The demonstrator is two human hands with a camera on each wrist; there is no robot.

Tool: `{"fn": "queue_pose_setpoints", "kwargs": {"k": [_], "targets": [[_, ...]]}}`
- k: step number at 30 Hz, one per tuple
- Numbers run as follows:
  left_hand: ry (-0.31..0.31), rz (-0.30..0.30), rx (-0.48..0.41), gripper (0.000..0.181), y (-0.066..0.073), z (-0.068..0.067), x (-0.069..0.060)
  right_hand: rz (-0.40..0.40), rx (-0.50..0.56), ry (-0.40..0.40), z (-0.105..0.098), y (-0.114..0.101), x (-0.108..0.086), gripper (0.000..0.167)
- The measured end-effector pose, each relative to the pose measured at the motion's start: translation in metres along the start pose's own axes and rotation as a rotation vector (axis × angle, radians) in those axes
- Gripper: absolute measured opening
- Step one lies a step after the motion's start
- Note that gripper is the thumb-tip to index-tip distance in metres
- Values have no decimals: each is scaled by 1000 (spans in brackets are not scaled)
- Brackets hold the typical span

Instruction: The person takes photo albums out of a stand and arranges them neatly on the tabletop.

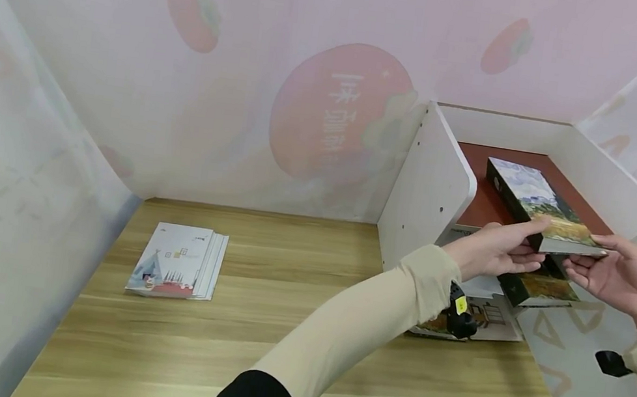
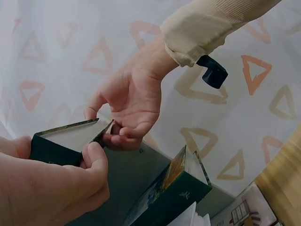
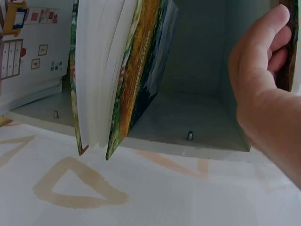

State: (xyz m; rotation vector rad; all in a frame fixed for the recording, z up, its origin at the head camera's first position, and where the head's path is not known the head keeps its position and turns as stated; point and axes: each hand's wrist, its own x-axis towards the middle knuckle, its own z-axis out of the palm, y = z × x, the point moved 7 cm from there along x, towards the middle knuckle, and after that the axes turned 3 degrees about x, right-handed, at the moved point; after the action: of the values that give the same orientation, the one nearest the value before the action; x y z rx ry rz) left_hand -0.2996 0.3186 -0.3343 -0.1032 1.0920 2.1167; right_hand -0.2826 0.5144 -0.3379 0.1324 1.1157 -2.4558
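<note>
A thick hardcover book (image 1: 553,209) with a painted landscape cover is held between both hands at the upper shelf level, its far end over the reddish-brown surface. My left hand (image 1: 492,248) grips its near left corner, thumb on top and fingers underneath. At the near right corner, my right hand (image 1: 619,272) pinches the edge; in the left wrist view its fingertips are at a slightly lifted cover. Below, a similar book (image 2: 181,188) juts out of the lower compartment, its cover and page edges showing in the right wrist view.
A white shelf unit (image 1: 434,166) stands at the table's back right. Pale booklets (image 1: 496,320) and another painted cover lie at its base, partly behind my left wrist. A stack of white booklets (image 1: 175,261) lies on the left of the wooden table (image 1: 298,275).
</note>
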Motion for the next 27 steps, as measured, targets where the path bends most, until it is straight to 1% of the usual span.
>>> {"fn": "queue_pose_setpoints", "kwargs": {"k": [2, 5, 8, 10, 13, 15, 20, 27], "targets": [[-32, -4, 5, 23, 2, -1, 2, -18, 18, 34, -1, -1, 1, 30], [-61, -8, 11, 24, 5, -3, 5, -45, 39, 116, -5, -4, 2, 23], [-70, -8, 11, 23, 8, -5, 9, -62, 51, 187, -7, -6, 3, 17], [-67, -7, 12, 21, 9, -6, 11, -67, 32, 219, -7, -7, 4, 14], [-64, -3, 18, 20, 9, -8, 13, -67, 12, 230, -7, -7, 6, 14], [-65, -6, 25, 20, 10, -10, 14, -62, 17, 228, -7, -7, 7, 14], [-88, 4, 43, 19, 13, -12, 15, -59, 32, 238, -9, -7, 10, 14], [-89, 11, 35, 18, 17, -15, 18, -64, 12, 234, -6, -9, 15, 13]]}}
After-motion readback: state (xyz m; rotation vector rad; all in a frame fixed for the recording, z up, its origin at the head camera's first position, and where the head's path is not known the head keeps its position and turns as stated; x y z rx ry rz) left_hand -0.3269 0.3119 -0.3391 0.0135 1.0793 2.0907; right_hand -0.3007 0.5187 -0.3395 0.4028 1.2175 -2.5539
